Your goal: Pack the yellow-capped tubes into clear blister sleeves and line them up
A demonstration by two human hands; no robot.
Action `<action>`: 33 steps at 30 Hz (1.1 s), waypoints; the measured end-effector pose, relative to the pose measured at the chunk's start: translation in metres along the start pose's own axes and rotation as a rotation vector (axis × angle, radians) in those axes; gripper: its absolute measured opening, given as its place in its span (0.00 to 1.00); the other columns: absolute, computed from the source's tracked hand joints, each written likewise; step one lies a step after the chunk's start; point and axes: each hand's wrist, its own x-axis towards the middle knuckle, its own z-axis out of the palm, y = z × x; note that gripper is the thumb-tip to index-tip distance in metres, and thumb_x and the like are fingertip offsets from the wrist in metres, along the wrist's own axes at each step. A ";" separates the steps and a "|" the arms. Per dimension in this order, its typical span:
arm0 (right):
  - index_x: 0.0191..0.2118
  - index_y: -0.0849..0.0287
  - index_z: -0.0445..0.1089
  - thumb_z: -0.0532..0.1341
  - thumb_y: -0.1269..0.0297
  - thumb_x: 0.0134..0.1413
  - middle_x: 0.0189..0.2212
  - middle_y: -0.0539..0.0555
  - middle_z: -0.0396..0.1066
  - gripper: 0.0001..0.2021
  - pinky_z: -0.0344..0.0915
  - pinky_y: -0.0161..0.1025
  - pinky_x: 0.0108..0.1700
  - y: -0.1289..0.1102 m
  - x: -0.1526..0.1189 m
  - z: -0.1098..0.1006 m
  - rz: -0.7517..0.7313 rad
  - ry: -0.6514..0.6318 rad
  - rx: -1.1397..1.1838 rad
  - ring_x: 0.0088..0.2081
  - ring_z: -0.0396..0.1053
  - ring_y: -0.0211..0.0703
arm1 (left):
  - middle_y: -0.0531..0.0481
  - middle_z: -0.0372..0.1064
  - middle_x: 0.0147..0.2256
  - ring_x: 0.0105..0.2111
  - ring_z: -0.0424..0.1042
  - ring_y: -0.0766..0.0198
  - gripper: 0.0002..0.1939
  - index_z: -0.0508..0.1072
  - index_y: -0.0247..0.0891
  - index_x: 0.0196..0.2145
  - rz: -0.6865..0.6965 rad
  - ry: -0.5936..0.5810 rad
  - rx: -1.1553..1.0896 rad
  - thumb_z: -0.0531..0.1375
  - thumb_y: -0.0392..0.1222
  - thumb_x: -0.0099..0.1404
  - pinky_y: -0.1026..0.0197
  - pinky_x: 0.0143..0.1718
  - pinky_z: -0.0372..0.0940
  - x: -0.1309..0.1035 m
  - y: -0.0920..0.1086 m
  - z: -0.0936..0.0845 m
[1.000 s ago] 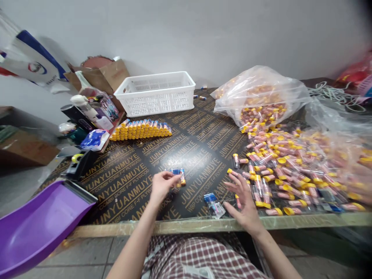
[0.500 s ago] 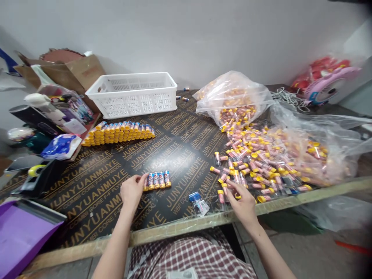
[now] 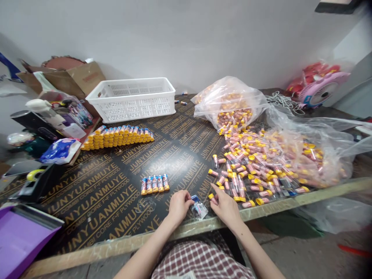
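My right hand [image 3: 225, 205] is closed on a small pink tube with a yellow cap [image 3: 213, 199], just above the table's front edge. To its left, my left hand [image 3: 180, 206] pinches the left edge of a small pile of blue-printed clear labels [image 3: 199, 208]. Whether a single label is between the fingertips is too small to tell. Beyond my left hand stands a short row of blue-labelled tubes with yellow caps [image 3: 155, 184]. A loose heap of pink tubes with yellow caps [image 3: 247, 162] spreads to the right of my right hand.
A stack of blue-labelled tubes [image 3: 117, 137] lies before a white plastic basket [image 3: 130, 102]. Clear bags of tubes [image 3: 232, 100] stand at the back right, near a pink fan [image 3: 322, 91]. A tape dispenser [image 3: 35, 184] and purple dustpan [image 3: 26, 236] are at left.
My left hand has left the row of labelled tubes and moved right to the label pile. My right hand has drawn left, away from the heap, with a pink tube.
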 end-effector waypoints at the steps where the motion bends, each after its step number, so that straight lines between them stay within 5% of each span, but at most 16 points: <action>1: 0.57 0.58 0.57 0.55 0.72 0.46 0.29 0.52 0.69 0.29 0.63 0.38 0.33 -0.001 0.001 -0.001 0.013 -0.005 0.063 0.30 0.70 0.44 | 0.51 0.69 0.24 0.27 0.65 0.63 0.03 0.71 0.37 0.22 -0.003 0.000 -0.004 0.62 0.36 0.52 0.64 0.29 0.52 0.000 0.000 -0.001; 8: 0.59 0.59 0.54 0.54 0.73 0.43 0.38 0.55 0.68 0.32 0.66 0.40 0.37 -0.009 0.005 -0.008 0.031 0.087 0.415 0.33 0.68 0.43 | 0.52 0.70 0.24 0.27 0.66 0.63 0.02 0.72 0.39 0.25 0.023 0.057 -0.012 0.60 0.34 0.54 0.64 0.30 0.52 -0.006 -0.001 0.000; 13: 0.45 0.59 0.67 0.54 0.68 0.51 0.40 0.57 0.69 0.15 0.67 0.41 0.35 -0.011 0.002 -0.013 -0.032 0.165 0.506 0.35 0.68 0.45 | 0.52 0.66 0.24 0.27 0.64 0.64 0.04 0.69 0.38 0.22 0.047 0.135 -0.056 0.62 0.34 0.50 0.64 0.30 0.53 -0.011 0.002 -0.002; 17: 0.36 0.58 0.69 0.56 0.65 0.53 0.34 0.57 0.69 0.07 0.68 0.40 0.33 -0.017 -0.002 -0.018 -0.056 0.222 0.611 0.34 0.68 0.46 | 0.54 0.64 0.22 0.23 0.64 0.67 0.07 0.66 0.37 0.21 -0.064 0.133 -0.466 0.62 0.38 0.49 0.66 0.27 0.57 -0.007 0.005 -0.008; 22: 0.41 0.56 0.70 0.57 0.65 0.54 0.40 0.57 0.68 0.09 0.70 0.41 0.38 -0.029 -0.011 -0.020 -0.091 0.224 0.816 0.42 0.68 0.47 | 0.60 0.64 0.17 0.17 0.64 0.70 0.18 0.61 0.38 0.28 -0.293 0.095 -1.077 0.66 0.39 0.42 0.68 0.22 0.59 0.001 0.005 -0.021; 26: 0.43 0.54 0.70 0.57 0.66 0.55 0.43 0.57 0.67 0.10 0.70 0.41 0.42 -0.038 -0.017 -0.016 -0.101 0.230 0.870 0.46 0.67 0.47 | 0.55 0.70 0.21 0.19 0.67 0.71 0.26 0.66 0.35 0.35 -0.383 0.116 -1.258 0.69 0.32 0.36 0.69 0.25 0.62 0.005 0.004 -0.031; 33: 0.44 0.53 0.71 0.57 0.67 0.55 0.44 0.57 0.67 0.11 0.70 0.44 0.45 -0.044 -0.022 -0.008 -0.131 0.244 0.873 0.47 0.67 0.48 | 0.53 0.71 0.22 0.21 0.70 0.70 0.25 0.68 0.34 0.38 -0.467 0.166 -1.356 0.71 0.34 0.41 0.69 0.25 0.66 0.008 -0.001 -0.032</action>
